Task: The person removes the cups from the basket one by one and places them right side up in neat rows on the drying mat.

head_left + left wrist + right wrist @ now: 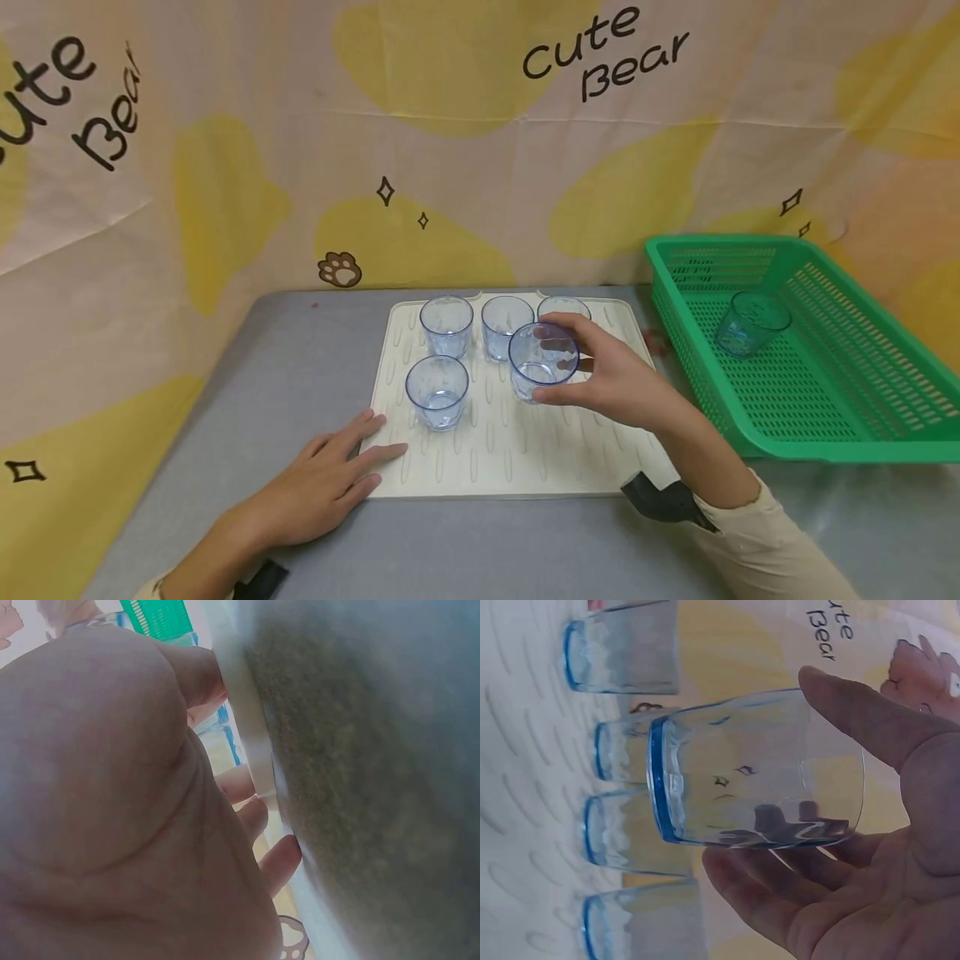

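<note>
My right hand (pixel 626 383) grips a clear blue-tinted glass (pixel 531 371) by its sides, thumb on one side and fingers on the other. In the right wrist view this glass (pixel 735 772) is upright relative to its neighbours, its thick blue base above the white ribbed drying mat (pixel 487 462). Beside it stands a similar glass (pixel 437 396) on the mat's left part. Behind are three more in a row: a left glass (pixel 446 329), a middle glass (pixel 501 321) and a right glass (pixel 564 305), partly hidden by my fingers. My left hand (pixel 322 483) rests with spread fingers on the mat's front left edge.
To the right of the mat is a green plastic basket (pixel 750 437) with one glass (pixel 752 323) lying tilted in it. A grey tabletop (pixel 495 550) carries everything. A patterned cloth (pixel 465 167) hangs behind the table.
</note>
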`<state>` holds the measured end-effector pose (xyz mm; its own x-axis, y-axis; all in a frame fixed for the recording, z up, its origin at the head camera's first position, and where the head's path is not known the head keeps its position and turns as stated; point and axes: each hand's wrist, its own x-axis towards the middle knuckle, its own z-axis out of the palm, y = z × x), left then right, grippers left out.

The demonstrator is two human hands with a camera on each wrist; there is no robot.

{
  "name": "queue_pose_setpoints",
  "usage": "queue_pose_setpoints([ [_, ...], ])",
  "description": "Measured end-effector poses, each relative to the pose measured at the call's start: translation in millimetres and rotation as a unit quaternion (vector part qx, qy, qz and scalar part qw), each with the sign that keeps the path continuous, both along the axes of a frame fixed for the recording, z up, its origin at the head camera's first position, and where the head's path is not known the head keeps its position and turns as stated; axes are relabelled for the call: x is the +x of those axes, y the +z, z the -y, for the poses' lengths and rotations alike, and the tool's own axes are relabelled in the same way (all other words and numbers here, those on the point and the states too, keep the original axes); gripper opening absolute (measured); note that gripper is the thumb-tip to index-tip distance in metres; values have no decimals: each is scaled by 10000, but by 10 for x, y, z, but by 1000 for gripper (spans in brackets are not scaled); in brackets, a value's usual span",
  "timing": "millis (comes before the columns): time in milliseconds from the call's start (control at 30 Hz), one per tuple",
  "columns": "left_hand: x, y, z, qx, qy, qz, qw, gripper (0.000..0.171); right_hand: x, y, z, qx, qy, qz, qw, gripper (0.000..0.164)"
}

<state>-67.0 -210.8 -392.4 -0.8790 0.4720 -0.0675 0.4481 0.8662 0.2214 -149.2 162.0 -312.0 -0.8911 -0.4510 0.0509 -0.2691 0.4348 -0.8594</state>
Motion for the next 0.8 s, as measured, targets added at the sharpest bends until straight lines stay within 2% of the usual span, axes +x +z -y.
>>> queue_pose_setpoints([
  [400,20,3,-1,-10,6,-29,10000,43,-2,-197,211,-137,-25,128,9998,81],
  [800,7,-2,2,-42,3,-20,10000,42,-41,-405,308,47,6,382,9993,83],
])
